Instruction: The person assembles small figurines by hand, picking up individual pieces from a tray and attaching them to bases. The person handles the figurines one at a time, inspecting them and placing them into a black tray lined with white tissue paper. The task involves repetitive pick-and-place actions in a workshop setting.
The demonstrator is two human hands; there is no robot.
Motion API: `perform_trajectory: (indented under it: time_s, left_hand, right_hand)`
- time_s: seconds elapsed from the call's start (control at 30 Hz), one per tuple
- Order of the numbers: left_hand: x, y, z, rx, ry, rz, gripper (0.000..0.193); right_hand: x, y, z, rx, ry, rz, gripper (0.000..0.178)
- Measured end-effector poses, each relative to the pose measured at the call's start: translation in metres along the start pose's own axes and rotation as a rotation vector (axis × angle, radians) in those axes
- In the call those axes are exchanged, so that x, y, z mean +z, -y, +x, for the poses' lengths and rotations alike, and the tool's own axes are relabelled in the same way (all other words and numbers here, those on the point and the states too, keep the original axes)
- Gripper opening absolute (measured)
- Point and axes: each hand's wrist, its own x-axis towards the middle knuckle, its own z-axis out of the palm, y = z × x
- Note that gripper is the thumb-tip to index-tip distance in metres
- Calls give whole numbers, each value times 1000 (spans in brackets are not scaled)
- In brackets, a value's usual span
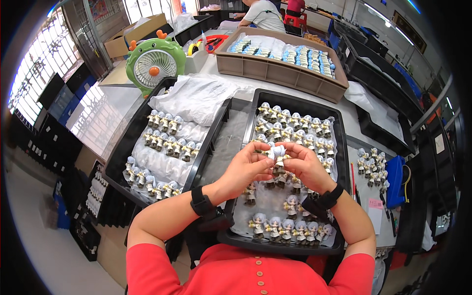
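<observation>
Both hands are raised over the right-hand black tray, holding one small figurine with pale lavender hair between them. My left hand pinches its left side with thumb and fingers. From the other side, my right hand grips it with bent fingers. The fingers cover part of the figurine, and its lower part points toward me. Below lie rows of similar figurines in white and yellow clothes, standing or lying on a plastic-lined tray bottom. My forearms hide some of them.
To the left, another black tray holds more figurines under crumpled white sheeting. A green fan stands behind it. A brown crate of blue-and-white pieces sits at the back. Loose figurines and a blue box are at right. A person works beyond.
</observation>
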Motion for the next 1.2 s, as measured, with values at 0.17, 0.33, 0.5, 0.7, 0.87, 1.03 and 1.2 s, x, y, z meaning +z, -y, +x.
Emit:
perform_trajectory:
  time_s: [0.17, 0.33, 0.5, 0.7, 0.87, 1.03, 1.2]
  left_hand:
    - [-3, 4, 2, -67, -16, -117, 36]
    - [-1, 3, 0, -58, -9, -134, 35]
    - [-3, 4, 1, 39, -10, -21, 38]
    - [8, 4, -3, 187, 37, 35, 47]
    - [7, 5, -5, 228, 79, 56, 47]
    - [2, 7, 0, 217, 135, 6, 49]
    - [6, 4, -2, 310, 156, 61, 57]
  right_hand:
    - [-7, -6, 4, 113, 27, 159, 41]
    - [-9, -6, 4, 118, 47, 203, 42]
    - [7, 2, -4, -116, -74, -150, 48]
    - [21, 0, -10, -533, -211, -692, 63]
    - [29, 5, -13, -756, -178, -909, 65]
    - [26, 2, -12, -689, -155, -778, 64]
    - [24, 3, -12, -660, -199, -752, 59]
